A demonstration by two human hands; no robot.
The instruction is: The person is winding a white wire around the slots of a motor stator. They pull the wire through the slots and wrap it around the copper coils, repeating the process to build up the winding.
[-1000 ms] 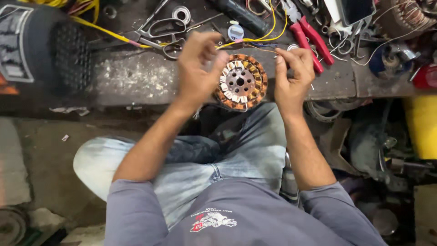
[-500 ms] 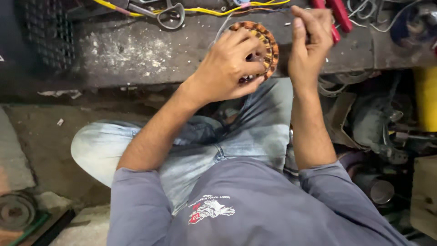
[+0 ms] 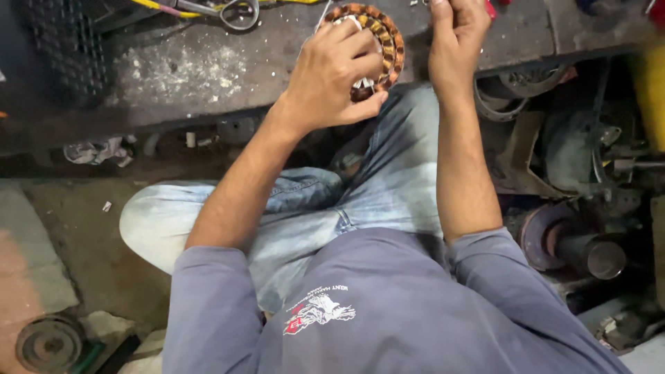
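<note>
My left hand (image 3: 332,76) grips the round copper-wound stator (image 3: 379,38) at the workbench (image 3: 208,69) edge — fingers wrapped over it; my right hand (image 3: 454,34) (closed, pinching something too small to tell) sits just beside.

- Left hand (image 3: 332,73), upper centre of the frame: fingers curled in a grip, forearm running down-left.
- Right hand (image 3: 454,34), at the top edge: fingers pinched together, forearm nearly vertical below it.

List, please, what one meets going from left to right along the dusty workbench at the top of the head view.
Dark mesh grille → scissors → left hand gripping the copper-wound stator ring → right hand.
</note>
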